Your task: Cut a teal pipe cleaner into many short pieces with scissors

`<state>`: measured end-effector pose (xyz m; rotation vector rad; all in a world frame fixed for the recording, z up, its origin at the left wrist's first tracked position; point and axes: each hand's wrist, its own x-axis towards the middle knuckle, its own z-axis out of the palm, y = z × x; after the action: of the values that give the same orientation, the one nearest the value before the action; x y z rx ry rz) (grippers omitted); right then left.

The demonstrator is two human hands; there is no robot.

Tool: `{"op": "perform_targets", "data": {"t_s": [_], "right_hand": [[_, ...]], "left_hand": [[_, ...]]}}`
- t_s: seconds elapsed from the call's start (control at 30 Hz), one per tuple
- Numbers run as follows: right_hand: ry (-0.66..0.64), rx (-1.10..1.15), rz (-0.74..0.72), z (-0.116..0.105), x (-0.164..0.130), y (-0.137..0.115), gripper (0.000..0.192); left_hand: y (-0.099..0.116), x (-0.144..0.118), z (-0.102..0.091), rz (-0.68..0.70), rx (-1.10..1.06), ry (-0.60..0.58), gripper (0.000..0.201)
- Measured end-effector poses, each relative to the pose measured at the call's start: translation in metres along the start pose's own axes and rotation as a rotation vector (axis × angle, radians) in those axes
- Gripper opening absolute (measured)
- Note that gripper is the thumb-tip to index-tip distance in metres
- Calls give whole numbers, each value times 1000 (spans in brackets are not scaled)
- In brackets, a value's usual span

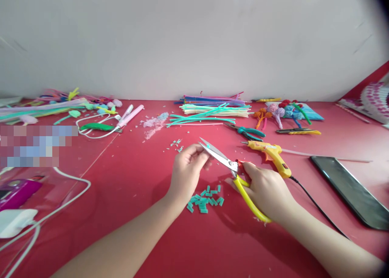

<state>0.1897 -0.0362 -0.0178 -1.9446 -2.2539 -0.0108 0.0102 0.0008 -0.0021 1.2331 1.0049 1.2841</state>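
Two bare hands at the scissors (225, 161), taken as landmark. Teal strip (208, 146) at their blades, near the tips; teal bits (203, 207) heaped loosely below them, on the wearer's side. Risk, by my judgement: left fingertips sit close beside the blades, so an ill-timed squeeze could nick them. Glue gun (278, 154) lies right of the scissors; a wide swing could knock it. Left hand (188, 164): forearm from lower left, thumb and fingers curled close together; whether pinching the strip, cannot tell. Right hand (269, 189): forearm from lower right, knuckles up, fingers wrapped on the handles.
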Motion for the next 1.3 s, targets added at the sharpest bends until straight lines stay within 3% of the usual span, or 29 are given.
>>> {"op": "perform_targets", "data": {"t_s": [0.13,0.43,1.3], "right_hand": [[11,6,5,-2,0,0,33],[-14,7,14,0,0,0,34],[4,41,-30,4,1,7,36]], "left_hand": [[5,0,-1,33,141,-36,12],[-4,0,-1,2,-88,37,12],[0,1,-2,-34,-88,22,14]]}}
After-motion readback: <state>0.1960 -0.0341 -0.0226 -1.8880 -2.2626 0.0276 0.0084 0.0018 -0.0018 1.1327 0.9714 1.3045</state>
